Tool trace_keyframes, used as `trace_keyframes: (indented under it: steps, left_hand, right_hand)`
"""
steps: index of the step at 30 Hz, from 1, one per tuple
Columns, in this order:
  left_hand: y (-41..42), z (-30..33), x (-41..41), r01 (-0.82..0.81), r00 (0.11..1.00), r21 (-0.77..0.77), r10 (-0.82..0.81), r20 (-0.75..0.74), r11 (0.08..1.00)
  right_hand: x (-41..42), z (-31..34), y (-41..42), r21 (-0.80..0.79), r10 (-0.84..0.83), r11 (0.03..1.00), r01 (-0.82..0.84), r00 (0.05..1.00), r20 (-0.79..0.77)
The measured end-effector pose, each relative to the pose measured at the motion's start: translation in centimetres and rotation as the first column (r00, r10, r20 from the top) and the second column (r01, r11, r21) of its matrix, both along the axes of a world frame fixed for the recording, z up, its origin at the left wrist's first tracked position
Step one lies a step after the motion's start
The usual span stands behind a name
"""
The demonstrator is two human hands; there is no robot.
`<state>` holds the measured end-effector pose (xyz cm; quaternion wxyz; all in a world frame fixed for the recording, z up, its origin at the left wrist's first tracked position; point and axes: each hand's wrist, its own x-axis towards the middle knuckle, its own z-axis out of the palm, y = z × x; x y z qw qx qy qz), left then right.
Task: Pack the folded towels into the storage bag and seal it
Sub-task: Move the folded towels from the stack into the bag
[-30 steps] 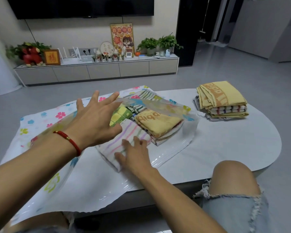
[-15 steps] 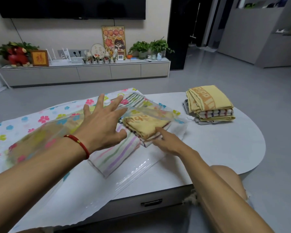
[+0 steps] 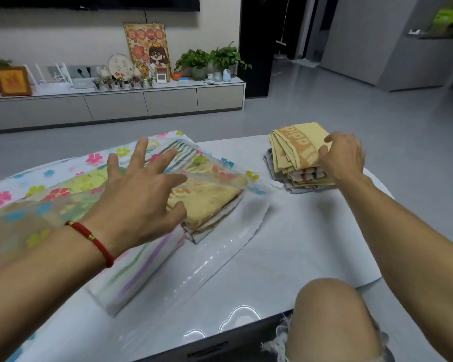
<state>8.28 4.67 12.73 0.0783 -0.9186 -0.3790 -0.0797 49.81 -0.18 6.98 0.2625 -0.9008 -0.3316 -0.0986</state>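
A clear storage bag [image 3: 215, 259] printed with coloured flowers lies open on the white table [image 3: 304, 241]. Inside it lie a yellow folded towel [image 3: 209, 202] and a pastel-striped towel [image 3: 139, 273]. My left hand [image 3: 139, 197], fingers spread, holds up the bag's upper flap [image 3: 215, 176] over these towels. At the table's far right stands a stack of folded towels [image 3: 296, 158], yellow with orange lettering on top. My right hand [image 3: 343, 155] rests on that stack, fingers curled around the top yellow towel's near edge.
My bare knee [image 3: 332, 320] sits just below the table's front edge at the right. A low cabinet [image 3: 141, 103] with plants, frames and ornaments runs along the far wall. Grey floor surrounds the table.
My right hand left the towels inside the bag and moved right, to the stack of folded towels. My left hand stayed on the bag's flap.
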Motion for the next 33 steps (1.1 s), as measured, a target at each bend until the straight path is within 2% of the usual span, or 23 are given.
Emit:
trace_keyframes:
  steps: [6,11,14,16,18,20,24,27,28,29,32,33]
  left_hand:
    - [1.1,-0.2,1.1,-0.014,1.0,0.006,0.014,0.004,1.0]
    - [1.2,-0.4,1.2,-0.024,1.0,-0.007,0.024,0.001,1.0]
    - [1.2,-0.4,1.1,-0.028,0.999,0.011,0.028,-0.021,1.0]
    - [1.1,-0.3,0.6,-0.019,0.999,0.046,0.021,-0.037,0.999]
    - [0.8,-0.2,-0.2,-0.006,0.999,0.087,0.011,-0.048,0.996]
    - [0.4,-0.1,-1.3,-0.014,0.998,0.105,0.02,-0.054,0.994]
    - [-0.3,0.2,-4.7,-0.09,0.992,0.115,0.1,-0.08,0.989]
    - [-0.8,0.4,-7.8,-0.165,0.981,0.073,0.172,-0.095,0.984]
    - [-1.0,0.4,-8.9,-0.197,0.974,0.051,0.201,-0.105,0.979]
    - [-1.2,0.4,-9.8,-0.229,0.965,0.032,0.231,-0.121,0.973]
    - [-1.8,0.1,-12.3,-0.284,0.94,-0.006,0.277,-0.201,0.959]
    - [-1.9,0.1,-12.9,-0.293,0.933,-0.023,0.28,-0.226,0.956]
  right_hand:
    - [4.5,-1.4,4.7,-0.286,-0.02,0.958,-0.022,0.989,-0.144]
    - [5.1,0.0,6.3,-0.207,-0.042,0.978,-0.009,0.97,-0.239]
    - [5.7,2.2,6.5,-0.175,0.015,0.981,-0.088,0.924,-0.383]
    - [5.9,3.6,6.0,-0.186,0.049,0.967,-0.175,0.841,-0.54]
    - [5.8,4.6,4.8,-0.119,0.069,0.966,-0.23,0.671,-0.738]
    - [5.2,5.0,2.6,0.006,0.134,0.97,-0.242,0.515,-0.847]
    - [1.9,6.0,-3.9,0.334,0.359,0.933,-0.131,0.349,-0.866]
    - [-1.6,7.4,-8.9,0.441,0.465,0.885,-0.151,0.36,-0.809]
    - [-2.9,8.0,-10.4,0.453,0.491,0.871,-0.188,0.332,-0.806]
    - [-4.2,8.6,-12.0,0.467,0.508,0.86,-0.206,0.268,-0.819]
    - [-9.5,9.4,-15.6,0.521,0.531,0.82,-0.238,-0.024,-0.847]
    - [-11.7,9.2,-16.2,0.517,0.514,0.814,-0.265,-0.087,-0.853]
